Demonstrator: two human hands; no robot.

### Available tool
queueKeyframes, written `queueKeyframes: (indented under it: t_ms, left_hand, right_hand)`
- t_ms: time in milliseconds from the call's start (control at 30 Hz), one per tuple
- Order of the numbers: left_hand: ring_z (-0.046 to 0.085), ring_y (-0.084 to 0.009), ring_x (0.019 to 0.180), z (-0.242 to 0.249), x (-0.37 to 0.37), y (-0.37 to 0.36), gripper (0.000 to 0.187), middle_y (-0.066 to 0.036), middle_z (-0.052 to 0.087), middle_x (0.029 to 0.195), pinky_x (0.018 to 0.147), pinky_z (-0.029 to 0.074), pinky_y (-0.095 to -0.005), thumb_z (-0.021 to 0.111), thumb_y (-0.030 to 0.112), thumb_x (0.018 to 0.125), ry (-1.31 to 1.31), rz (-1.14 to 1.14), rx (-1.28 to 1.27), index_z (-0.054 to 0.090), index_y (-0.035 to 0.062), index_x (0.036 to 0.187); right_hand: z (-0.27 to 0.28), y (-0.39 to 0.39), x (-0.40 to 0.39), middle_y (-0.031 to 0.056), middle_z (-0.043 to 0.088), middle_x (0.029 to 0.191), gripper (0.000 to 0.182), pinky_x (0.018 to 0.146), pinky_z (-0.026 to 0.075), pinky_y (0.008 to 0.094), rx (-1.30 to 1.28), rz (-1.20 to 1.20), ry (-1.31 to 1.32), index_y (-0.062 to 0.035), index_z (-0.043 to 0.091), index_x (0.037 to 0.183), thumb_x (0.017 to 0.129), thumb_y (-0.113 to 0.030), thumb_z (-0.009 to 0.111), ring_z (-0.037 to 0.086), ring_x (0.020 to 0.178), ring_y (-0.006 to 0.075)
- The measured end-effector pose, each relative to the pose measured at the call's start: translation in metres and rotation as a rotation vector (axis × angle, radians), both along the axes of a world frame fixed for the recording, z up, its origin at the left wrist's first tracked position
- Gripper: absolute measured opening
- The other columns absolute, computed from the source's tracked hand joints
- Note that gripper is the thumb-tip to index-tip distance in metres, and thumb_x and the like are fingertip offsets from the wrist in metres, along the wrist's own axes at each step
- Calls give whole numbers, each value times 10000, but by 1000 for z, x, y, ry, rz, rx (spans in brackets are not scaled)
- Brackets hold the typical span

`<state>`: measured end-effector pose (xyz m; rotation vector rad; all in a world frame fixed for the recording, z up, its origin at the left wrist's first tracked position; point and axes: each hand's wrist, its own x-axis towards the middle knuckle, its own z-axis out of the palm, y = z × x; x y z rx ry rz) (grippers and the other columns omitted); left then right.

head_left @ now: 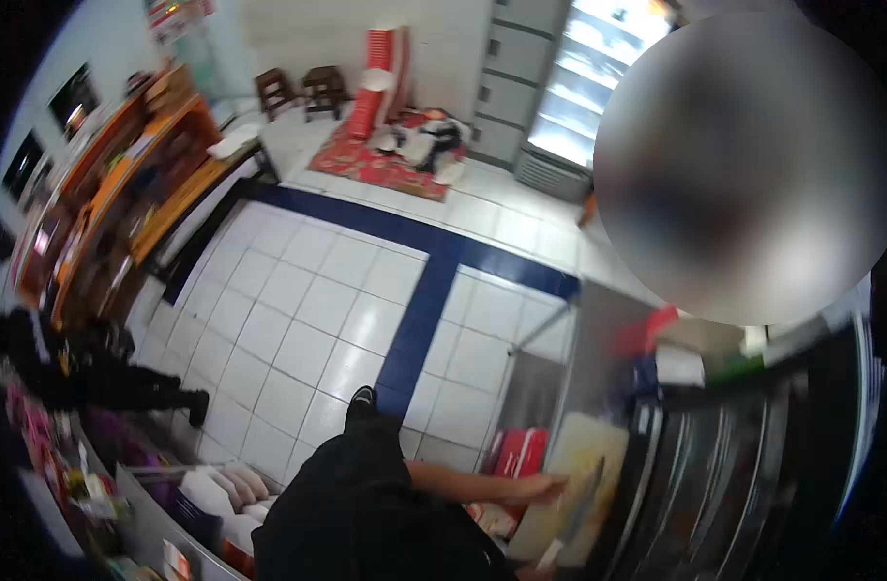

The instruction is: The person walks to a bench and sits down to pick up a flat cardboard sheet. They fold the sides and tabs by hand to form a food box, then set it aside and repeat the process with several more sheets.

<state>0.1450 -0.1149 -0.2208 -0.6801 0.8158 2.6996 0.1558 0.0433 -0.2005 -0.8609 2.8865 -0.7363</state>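
Observation:
A pale cutting board lies on a steel counter at the lower right. My left hand reaches across from my black-clothed body and rests flat on the board's near edge. A long knife lies slanted over the board, its light handle toward the bottom of the view. Only a sliver of my right hand shows at the bottom edge, at the knife's handle. The whole area is blurred by motion.
A red box sits below the counter. The white tile floor has a blue stripe. Another person in black crouches at the left near shelves. Trays of packets are at the lower left. A blurred face fills the upper right.

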Motion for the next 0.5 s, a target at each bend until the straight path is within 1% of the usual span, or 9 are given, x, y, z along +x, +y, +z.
queueKeyframes:
  t_ms: [33,67,100,167,200,333,400,433,500]
  left_hand:
    - [557,-194,1033,5,8,-2,565,-59,602,1143,882,453,-374,409,529,977,-40,57,-57,567,45,1221]
    - [513,-246,1206,5,17,-16,613,-117,554,1309,996,408,-391,367,502,999,40,-22,-202,491,4,1334]
    - [377,-305,1358,-4,26,-28,630,-180,436,1440,1116,296,-402,317,461,1024,511,65,-205,391,-36,1404]
    - [190,-290,1452,50,56,-54,638,-208,266,1534,1190,135,-374,296,430,1037,512,295,-949,283,-55,1451]
    - [208,-300,1445,69,63,-79,633,-204,250,1541,1176,168,-396,322,416,1030,642,353,-1225,269,-50,1456]
    - [325,-314,1377,126,163,-221,581,-209,319,1501,1128,235,-446,377,393,1003,465,484,-1724,371,-19,1412]
    - [305,-301,1393,74,184,-303,608,-183,311,1517,1130,224,-455,365,433,1006,-88,492,-1215,346,8,1441]
    - [305,-301,1393,64,195,-333,608,-183,311,1517,1130,224,-455,365,433,1006,-115,537,-1220,346,8,1441]
    - [95,-259,1477,89,237,-394,634,-151,121,1592,1187,124,-379,348,363,1029,175,929,-530,163,-10,1507]
  right_hand:
    - [18,-53,11,243,466,1334,570,1061,328,497,-43,75,-30,7,386,1388,993,-399,455,439,1262,409]
    - [36,-103,33,240,460,1341,575,1064,323,496,-78,144,-66,5,379,1393,994,-403,450,436,1266,407]
    - [52,-156,61,238,454,1349,581,1068,319,495,-118,208,-104,4,372,1397,994,-408,445,432,1270,405]
    - [79,-253,127,234,442,1363,592,1076,310,493,-203,323,-182,0,357,1407,994,-417,435,425,1279,400]
    - [92,-296,164,232,436,1370,597,1080,306,493,-247,381,-223,-1,349,1411,995,-421,430,421,1283,398]
    - [124,-385,264,224,412,1399,618,1095,288,489,-347,616,-437,-8,320,1430,996,-439,409,407,1301,390]
    - [131,-430,226,220,400,1414,629,1102,279,487,-385,742,-541,-12,305,1439,996,-448,399,400,1309,386]
    - [133,-459,205,218,394,1421,635,1106,274,486,-402,792,-601,-13,298,1444,997,-453,394,396,1314,384]
    - [142,-519,177,214,382,1435,645,1114,265,485,-439,880,-723,-17,283,1453,997,-462,383,389,1322,380]
